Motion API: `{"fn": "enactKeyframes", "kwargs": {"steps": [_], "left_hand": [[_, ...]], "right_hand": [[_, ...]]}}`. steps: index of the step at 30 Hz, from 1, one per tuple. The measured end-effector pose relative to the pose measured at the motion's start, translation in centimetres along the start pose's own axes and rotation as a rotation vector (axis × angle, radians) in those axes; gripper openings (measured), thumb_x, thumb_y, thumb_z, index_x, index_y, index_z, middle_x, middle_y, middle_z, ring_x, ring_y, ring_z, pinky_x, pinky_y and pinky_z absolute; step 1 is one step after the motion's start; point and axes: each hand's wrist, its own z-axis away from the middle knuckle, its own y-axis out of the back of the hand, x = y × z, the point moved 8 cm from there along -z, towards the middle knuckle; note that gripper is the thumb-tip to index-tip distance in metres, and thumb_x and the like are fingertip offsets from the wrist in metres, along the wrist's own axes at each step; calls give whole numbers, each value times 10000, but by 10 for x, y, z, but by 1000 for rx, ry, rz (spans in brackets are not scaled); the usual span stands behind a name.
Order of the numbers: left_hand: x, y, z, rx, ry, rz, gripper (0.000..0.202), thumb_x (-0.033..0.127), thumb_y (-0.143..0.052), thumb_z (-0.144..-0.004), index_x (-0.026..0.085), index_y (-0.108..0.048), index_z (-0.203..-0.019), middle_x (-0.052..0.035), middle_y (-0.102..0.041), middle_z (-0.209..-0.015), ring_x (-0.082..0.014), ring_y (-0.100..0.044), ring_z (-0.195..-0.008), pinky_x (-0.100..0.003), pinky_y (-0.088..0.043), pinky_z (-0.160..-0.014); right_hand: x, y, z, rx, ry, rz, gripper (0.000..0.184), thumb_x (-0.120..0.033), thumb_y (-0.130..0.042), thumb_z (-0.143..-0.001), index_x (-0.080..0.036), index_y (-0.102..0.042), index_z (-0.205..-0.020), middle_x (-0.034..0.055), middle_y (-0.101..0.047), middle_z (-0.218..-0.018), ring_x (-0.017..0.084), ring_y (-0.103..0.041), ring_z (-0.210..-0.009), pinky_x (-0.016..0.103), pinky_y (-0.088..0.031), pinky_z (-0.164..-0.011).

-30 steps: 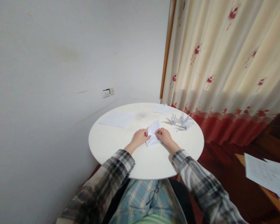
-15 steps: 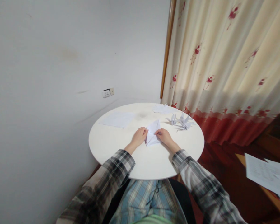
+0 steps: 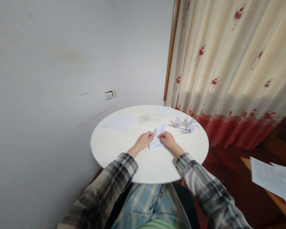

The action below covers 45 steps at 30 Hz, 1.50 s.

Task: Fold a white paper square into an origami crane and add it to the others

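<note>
A partly folded white paper [image 3: 157,139] lies on the round white table [image 3: 114,149] in front of me. My left hand [image 3: 144,141] pinches its left edge with curled fingers. My right hand [image 3: 168,139] pinches its right side near the middle. The paper's upper point sticks up and away from me between the two hands. Both plaid sleeves rest over the table's near edge.
Several folded paper cranes [image 3: 186,124] stand at the table's right back. A flat white sheet [image 3: 120,121] lies at the left back, and crumpled paper [image 3: 165,111] at the far edge. A flowered curtain [image 3: 228,63] hangs right; loose sheets [image 3: 271,181] lie on a wooden surface lower right.
The paper's left flap has been folded inward, so the shape is narrower. My left hand has moved slightly right toward the centre line. My right hand has stayed in place.
</note>
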Motion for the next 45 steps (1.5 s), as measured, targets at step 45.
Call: {"fn": "enactKeyframes", "kwargs": {"steps": [45], "left_hand": [[-9,-12,-2,-84,-113,-102,293,272,-567,-757,167,-548,-1030,-75,-603,-1048,-183,-538,-989,-316,-390,-904]], "right_hand": [[3,-2,-2,39,-4,-22,115,-246,-607,-693,-181,-681,-754,37,-664,-798,146,-577,-764,224,-378,-715]]}}
